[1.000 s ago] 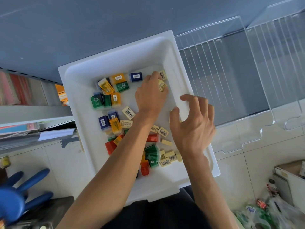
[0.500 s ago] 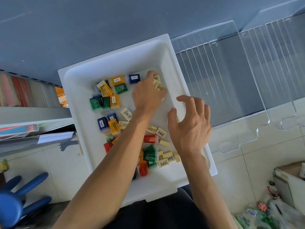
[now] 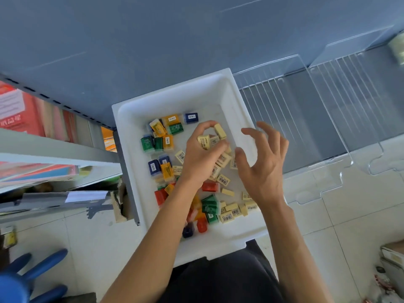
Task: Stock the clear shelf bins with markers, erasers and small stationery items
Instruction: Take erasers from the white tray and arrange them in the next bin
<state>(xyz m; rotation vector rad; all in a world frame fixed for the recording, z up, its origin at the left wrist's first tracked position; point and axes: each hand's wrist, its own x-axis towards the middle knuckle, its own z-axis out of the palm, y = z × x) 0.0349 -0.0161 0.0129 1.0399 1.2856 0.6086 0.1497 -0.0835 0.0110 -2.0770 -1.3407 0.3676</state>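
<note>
A small cluster of cream erasers (image 3: pixel 210 138), some with barcode labels, sits in the left hand (image 3: pixel 200 159). Its fingers and thumb curl round them in a loose ring, lifted just above the floor of a white tray (image 3: pixel 175 98). A few more erasers show under the palm, though it is not clear whether the hand is gripping those too.

The right hand (image 3: pixel 262 165) hovers just beside the left, over the right side of the tray. Its fingers are spread and slightly bent, and it holds nothing.

More loose erasers (image 3: pixel 231 212) lie scattered on the tray floor near the person, around both wrists. Small coloured boxes (image 3: pixel 175 127) in green, orange, blue and red are spread across the left half of the tray, from the far end to the near end. The tray's near edge lies over dark clothing (image 3: pixel 218 281) at the bottom of the view.

Just to the right of the tray, two clear bins (image 3: pixel 295 119) with ribbed floors sit side by side on a grey-blue shelf. A pale object, too blurred to identify, lies at the far right edge.

To the left is a metal rack (image 3: pixel 54 149) holding stacked paper goods in pink and red. A blue stool (image 3: pixel 24 278) stands on the pale tiled floor (image 3: pixel 349 219).
</note>
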